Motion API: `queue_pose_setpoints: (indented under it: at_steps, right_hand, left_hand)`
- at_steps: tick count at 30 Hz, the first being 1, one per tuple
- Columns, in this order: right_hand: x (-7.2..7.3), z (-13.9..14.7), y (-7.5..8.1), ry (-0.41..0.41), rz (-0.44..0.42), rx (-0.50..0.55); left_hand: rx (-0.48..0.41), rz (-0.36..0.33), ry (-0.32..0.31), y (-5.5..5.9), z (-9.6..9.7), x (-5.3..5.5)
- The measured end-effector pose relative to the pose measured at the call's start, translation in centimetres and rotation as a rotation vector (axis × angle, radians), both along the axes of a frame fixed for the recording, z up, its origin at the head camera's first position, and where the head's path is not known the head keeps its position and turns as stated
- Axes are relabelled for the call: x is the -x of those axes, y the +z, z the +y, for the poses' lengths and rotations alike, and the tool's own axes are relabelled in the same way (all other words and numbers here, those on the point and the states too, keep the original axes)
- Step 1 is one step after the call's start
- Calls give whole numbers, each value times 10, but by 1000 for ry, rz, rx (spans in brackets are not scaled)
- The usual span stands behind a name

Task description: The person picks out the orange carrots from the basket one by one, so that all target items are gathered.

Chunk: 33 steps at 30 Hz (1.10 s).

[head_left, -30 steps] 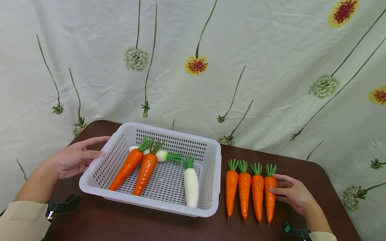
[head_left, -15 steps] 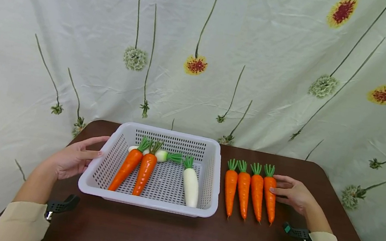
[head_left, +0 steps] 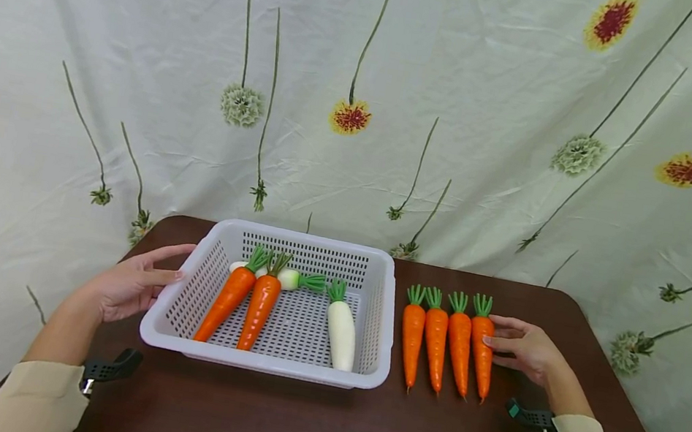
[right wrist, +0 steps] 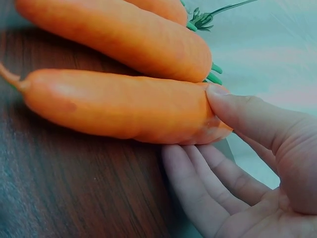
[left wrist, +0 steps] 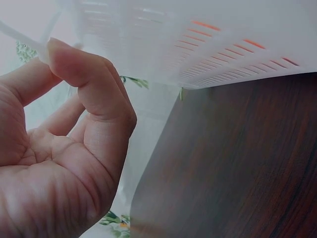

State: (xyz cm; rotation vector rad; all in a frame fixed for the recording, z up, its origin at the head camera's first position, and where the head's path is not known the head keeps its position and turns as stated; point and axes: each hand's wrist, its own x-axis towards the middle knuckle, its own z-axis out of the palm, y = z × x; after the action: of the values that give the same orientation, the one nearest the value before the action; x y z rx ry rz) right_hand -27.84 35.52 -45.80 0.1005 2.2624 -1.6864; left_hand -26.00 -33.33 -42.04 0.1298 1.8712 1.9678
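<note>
My left hand [head_left: 134, 282] holds the left rim of a white slotted plastic basket [head_left: 272, 363], thumb and index finger at the edge. In the left wrist view the left thumb [left wrist: 64, 62] bends up against the rim. My right hand [head_left: 523, 346] pinches the rightmost carrot [head_left: 482, 353] of a row lying on the table. Seen from the right wrist, the right thumb [right wrist: 237, 106] presses on this carrot near its leafy end, and the other fingers lie along its side. Three more carrots [head_left: 436, 339] lie beside it, green tops pointing away.
Inside the basket, two carrots [head_left: 261, 307] lean at the left, over a white radish [head_left: 289, 280]. Another white radish [head_left: 341, 333] lies toward the basket's right side. The dark wooden table [head_left: 289, 429] meets a flowered cloth [head_left: 486, 213] at the back.
The lower tip of the rightmost carrot has shifted slightly right, away from its neighbour. Both hands stay in place, and the basket has not moved.
</note>
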Motion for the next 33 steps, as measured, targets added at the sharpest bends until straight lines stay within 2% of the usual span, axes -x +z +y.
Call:
queue_pose_setpoints:
  at_steps: [11,22,33]
  right_hand:
    - [-1,-1,-1,-25,-23,6]
    - [0,-3,3,-12,-24,-15]
    - [-3,-4,4,-26,-25,-12]
  left_hand:
    - [-3,-3,7,-1,-1,0]
    - [-34,-8,5,-3,-2,1]
    - [-28,-19,7,-3,-2,2]
